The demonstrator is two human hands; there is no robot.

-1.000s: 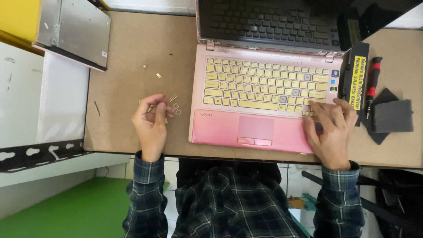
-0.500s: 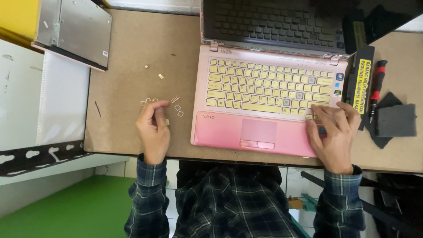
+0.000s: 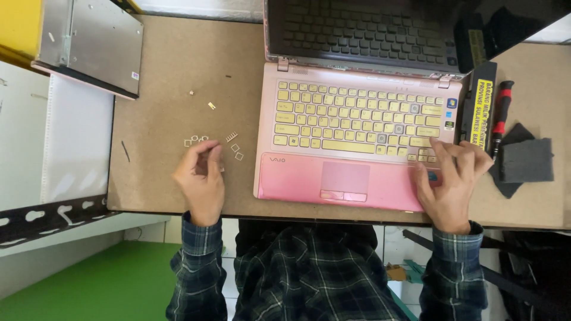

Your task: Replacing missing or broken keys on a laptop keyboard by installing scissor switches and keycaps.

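A pink laptop (image 3: 351, 181) with pale yellow keys lies open on a brown board table (image 3: 172, 77). My right hand (image 3: 452, 184) rests on its lower right corner, fingers spread, fingertips on the keys near the arrow cluster. To the left of the laptop my left hand (image 3: 202, 178) sits on the table, fingers curled together beside several small pale key pieces (image 3: 236, 148). Whether a piece is pinched between those fingers is hidden.
A black battery bar with a yellow label (image 3: 480, 107) lies against the laptop's right side, then a red-and-black screwdriver (image 3: 501, 116) and dark grey pads (image 3: 526, 160). A flat silver metal case (image 3: 89, 44) sits far left, above a white panel (image 3: 71, 148).
My left hand has drawn back slightly from the small pieces toward the table's near edge. The fingers of my right hand have spread wider over the corner keys.
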